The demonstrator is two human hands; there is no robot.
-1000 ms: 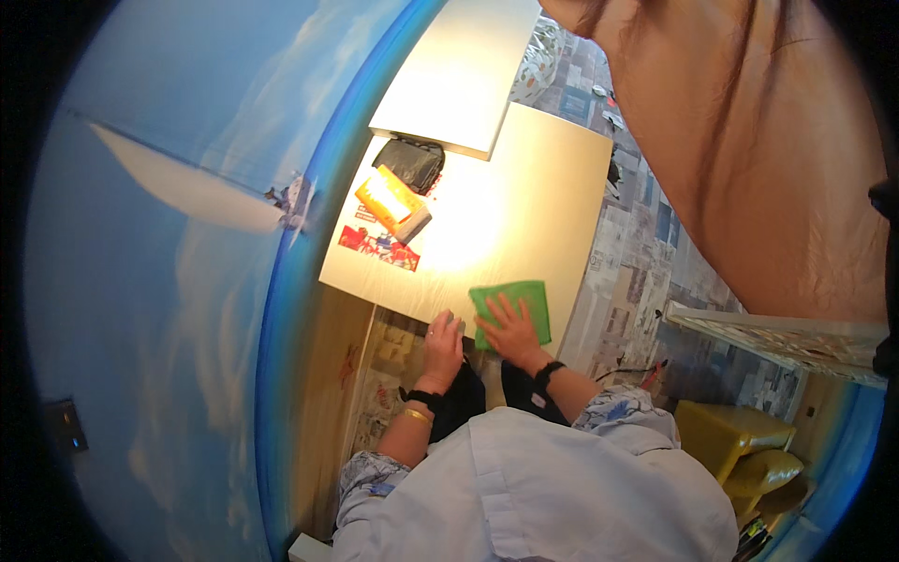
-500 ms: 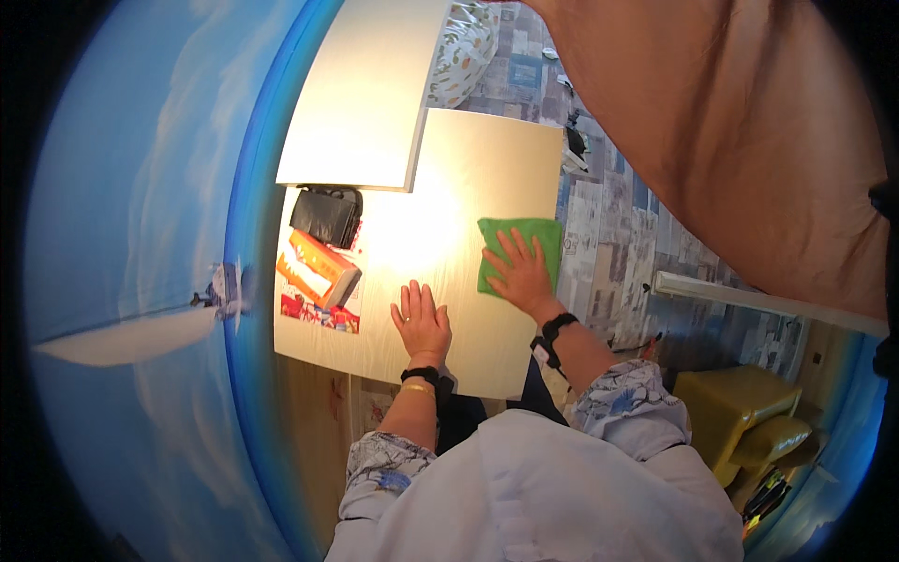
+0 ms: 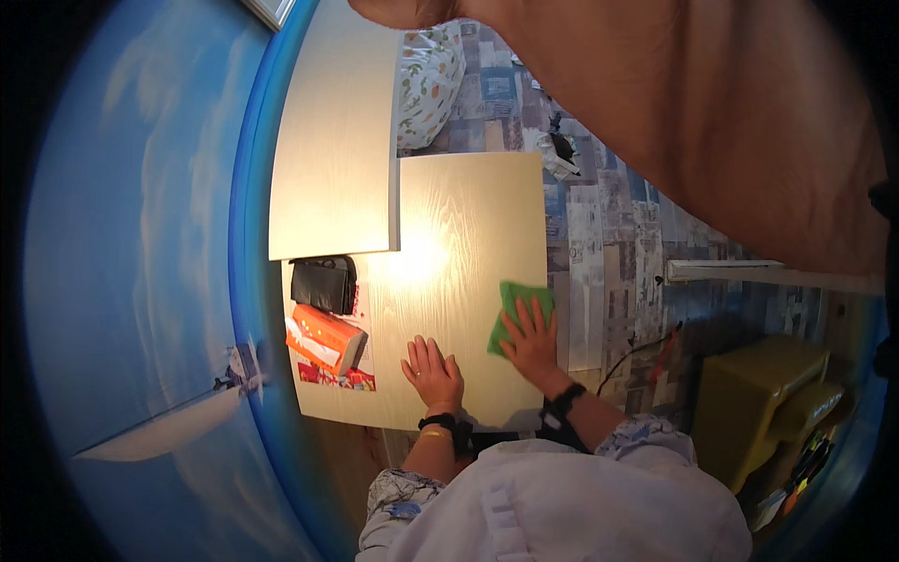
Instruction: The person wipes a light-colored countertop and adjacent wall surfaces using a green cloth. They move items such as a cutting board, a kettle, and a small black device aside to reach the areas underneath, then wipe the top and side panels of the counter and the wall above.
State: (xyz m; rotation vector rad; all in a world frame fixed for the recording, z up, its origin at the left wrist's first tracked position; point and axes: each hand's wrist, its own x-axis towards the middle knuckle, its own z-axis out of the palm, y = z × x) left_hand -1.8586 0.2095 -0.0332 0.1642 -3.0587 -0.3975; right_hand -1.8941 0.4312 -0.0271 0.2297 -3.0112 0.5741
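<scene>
Green cloth (image 3: 523, 307) under right hand (image 3: 532, 344) — orange box (image 3: 324, 339) left.

A sky-blue cloud-painted wall (image 3: 140, 234) flanks pale wooden tables (image 3: 449, 234) on patchwork-patterned flooring (image 3: 609, 244).

Tabletop (image 3: 468, 215): wide bare stretch ahead of both hands, up to the far edge. Left strip blocked by black pouch (image 3: 323, 284), orange box (image 3: 324, 339) and red printed sheet (image 3: 337, 377) beneath it. Green cloth (image 3: 520, 304) occupies right edge.
</scene>
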